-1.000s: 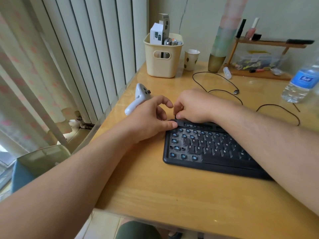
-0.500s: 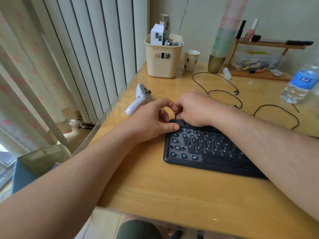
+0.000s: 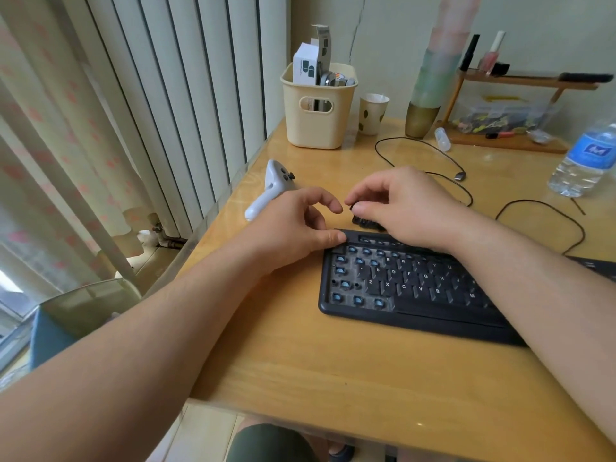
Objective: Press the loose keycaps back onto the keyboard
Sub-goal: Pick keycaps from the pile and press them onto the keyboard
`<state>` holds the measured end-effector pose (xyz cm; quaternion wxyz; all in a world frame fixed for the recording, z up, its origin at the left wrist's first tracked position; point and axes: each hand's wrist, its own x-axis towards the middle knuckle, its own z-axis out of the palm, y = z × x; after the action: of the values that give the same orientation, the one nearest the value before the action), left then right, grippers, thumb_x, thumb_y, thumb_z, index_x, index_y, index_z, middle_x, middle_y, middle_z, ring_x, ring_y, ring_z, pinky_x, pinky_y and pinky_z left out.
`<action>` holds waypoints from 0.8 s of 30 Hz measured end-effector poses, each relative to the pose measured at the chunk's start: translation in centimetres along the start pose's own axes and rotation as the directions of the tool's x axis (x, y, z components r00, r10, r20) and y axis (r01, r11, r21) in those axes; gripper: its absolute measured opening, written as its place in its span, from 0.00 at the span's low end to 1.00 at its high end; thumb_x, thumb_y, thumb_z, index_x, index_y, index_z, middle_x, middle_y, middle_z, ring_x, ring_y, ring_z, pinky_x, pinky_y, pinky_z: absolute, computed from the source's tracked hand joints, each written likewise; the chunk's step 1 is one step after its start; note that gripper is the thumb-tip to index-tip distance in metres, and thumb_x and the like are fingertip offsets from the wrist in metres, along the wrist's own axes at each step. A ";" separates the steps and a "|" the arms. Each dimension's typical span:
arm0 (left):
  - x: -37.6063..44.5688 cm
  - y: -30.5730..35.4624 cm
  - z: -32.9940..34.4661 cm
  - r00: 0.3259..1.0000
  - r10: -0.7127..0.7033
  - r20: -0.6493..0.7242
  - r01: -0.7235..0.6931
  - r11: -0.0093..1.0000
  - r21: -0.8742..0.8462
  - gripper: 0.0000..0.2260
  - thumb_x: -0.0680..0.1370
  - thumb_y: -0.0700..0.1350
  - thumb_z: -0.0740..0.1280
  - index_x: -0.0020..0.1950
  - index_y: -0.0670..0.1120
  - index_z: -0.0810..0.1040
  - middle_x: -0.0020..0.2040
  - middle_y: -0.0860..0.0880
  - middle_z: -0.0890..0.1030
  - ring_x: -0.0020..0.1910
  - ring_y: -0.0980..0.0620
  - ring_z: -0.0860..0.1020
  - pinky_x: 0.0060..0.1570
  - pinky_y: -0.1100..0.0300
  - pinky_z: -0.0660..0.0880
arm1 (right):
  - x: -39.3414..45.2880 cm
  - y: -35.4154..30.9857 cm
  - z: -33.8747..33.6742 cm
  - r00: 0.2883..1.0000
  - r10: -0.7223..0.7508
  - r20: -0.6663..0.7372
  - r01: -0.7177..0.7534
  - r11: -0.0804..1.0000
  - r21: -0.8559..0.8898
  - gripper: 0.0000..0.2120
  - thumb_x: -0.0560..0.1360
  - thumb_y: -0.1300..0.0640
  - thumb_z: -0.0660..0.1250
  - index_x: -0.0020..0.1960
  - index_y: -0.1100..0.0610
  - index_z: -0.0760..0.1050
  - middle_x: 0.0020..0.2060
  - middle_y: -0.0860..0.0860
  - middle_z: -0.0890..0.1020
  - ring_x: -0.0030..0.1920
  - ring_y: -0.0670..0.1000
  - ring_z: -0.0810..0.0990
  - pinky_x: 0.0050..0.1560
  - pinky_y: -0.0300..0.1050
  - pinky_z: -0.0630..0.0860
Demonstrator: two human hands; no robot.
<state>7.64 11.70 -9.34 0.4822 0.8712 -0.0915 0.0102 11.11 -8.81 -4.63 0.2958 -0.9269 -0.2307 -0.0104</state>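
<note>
though matte black, blocky keycap (image 3: 356, 207)

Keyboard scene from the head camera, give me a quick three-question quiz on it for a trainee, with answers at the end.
1. True or false: every key position on the keyboard already has its cap.
2. Multiple choice: what does the right hand pinch? A) a loose keycap B) the cable plug C) the water bottle
3. Fill in: the left hand rests its thumb on the keyboard's ____ corner.

Key
1. False: bare blue stems show along its left side.
2. A: a small dark keycap, above the pile of loose keycaps behind the keyboard.
3. Top left.
</note>
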 end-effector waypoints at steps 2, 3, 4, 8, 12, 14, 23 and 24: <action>0.0 0.1 0.1 1.000 -0.004 0.004 0.004 1.000 0.023 0.17 0.71 0.54 0.81 0.54 0.58 0.79 0.39 0.56 0.79 0.36 0.61 0.76 0.43 0.62 0.75 | -1.2 0.3 -0.4 0.999 0.006 -0.035 -0.003 0.996 0.092 0.04 0.77 0.50 0.74 0.51 0.42 0.85 0.41 0.41 0.84 0.42 0.39 0.81 0.46 0.39 0.75; 0.0 0.1 0.3 1.000 -0.002 -0.003 0.003 0.999 0.039 0.17 0.70 0.55 0.81 0.53 0.58 0.79 0.39 0.56 0.79 0.36 0.61 0.76 0.43 0.62 0.74 | -1.7 0.5 -0.5 0.998 0.015 -0.057 -0.007 0.989 0.149 0.05 0.76 0.50 0.76 0.51 0.42 0.85 0.40 0.42 0.85 0.41 0.39 0.81 0.46 0.40 0.75; 0.0 0.2 0.4 1.000 -0.002 -0.012 0.003 0.999 0.047 0.16 0.71 0.55 0.81 0.53 0.57 0.78 0.39 0.56 0.80 0.36 0.62 0.77 0.42 0.62 0.74 | -2.2 0.8 -0.4 0.997 0.027 -0.077 -0.010 0.978 0.211 0.06 0.75 0.52 0.77 0.50 0.43 0.85 0.40 0.43 0.85 0.40 0.39 0.80 0.47 0.42 0.77; -0.3 0.1 -0.2 0.999 -0.008 0.043 0.009 1.000 -0.006 0.15 0.73 0.50 0.80 0.55 0.56 0.78 0.41 0.56 0.81 0.39 0.60 0.78 0.48 0.60 0.77 | -3.4 1.5 0.1 0.992 0.071 -0.100 -0.021 0.900 0.436 0.13 0.73 0.62 0.78 0.51 0.47 0.84 0.39 0.47 0.85 0.42 0.46 0.82 0.57 0.52 0.82; -0.4 0.2 -0.5 0.997 -0.034 0.063 0.037 0.999 -0.040 0.14 0.74 0.47 0.79 0.55 0.57 0.79 0.42 0.55 0.81 0.40 0.58 0.79 0.50 0.55 0.79 | -3.9 1.8 0.2 0.995 0.053 -0.084 0.000 0.846 0.533 0.12 0.74 0.64 0.76 0.52 0.49 0.84 0.40 0.48 0.87 0.43 0.46 0.85 0.56 0.48 0.82; -0.5 0.3 0.3 1.000 -0.006 0.007 0.006 1.000 0.015 0.14 0.72 0.53 0.80 0.53 0.59 0.79 0.41 0.56 0.80 0.39 0.58 0.78 0.47 0.53 0.80 | -3.9 1.6 0.4 0.997 0.042 -0.070 0.002 0.842 0.539 0.09 0.77 0.62 0.73 0.52 0.49 0.85 0.40 0.48 0.87 0.41 0.43 0.84 0.48 0.41 0.80; -1.9 1.3 2.1 0.937 0.304 -0.172 -0.310 0.951 -0.010 0.16 0.74 0.54 0.78 0.59 0.54 0.82 0.47 0.56 0.85 0.48 0.50 0.83 0.50 0.60 0.75 | -4.0 1.7 0.9 0.995 0.070 -0.074 -0.026 0.873 0.487 0.07 0.81 0.53 0.69 0.47 0.49 0.86 0.38 0.48 0.87 0.40 0.43 0.81 0.48 0.43 0.76; -1.9 1.3 2.2 0.930 0.323 -0.175 -0.329 0.944 -0.006 0.16 0.74 0.54 0.78 0.60 0.53 0.82 0.47 0.55 0.85 0.48 0.49 0.83 0.51 0.60 0.75 | -4.0 1.6 0.9 0.996 0.064 -0.061 -0.027 0.879 0.476 0.08 0.81 0.52 0.69 0.46 0.49 0.86 0.39 0.48 0.87 0.42 0.45 0.83 0.51 0.45 0.77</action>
<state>5.41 9.50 -9.64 0.4949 0.8313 -0.1931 0.1633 8.12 -11.14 -6.88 0.5222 -0.8305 -0.1932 0.0188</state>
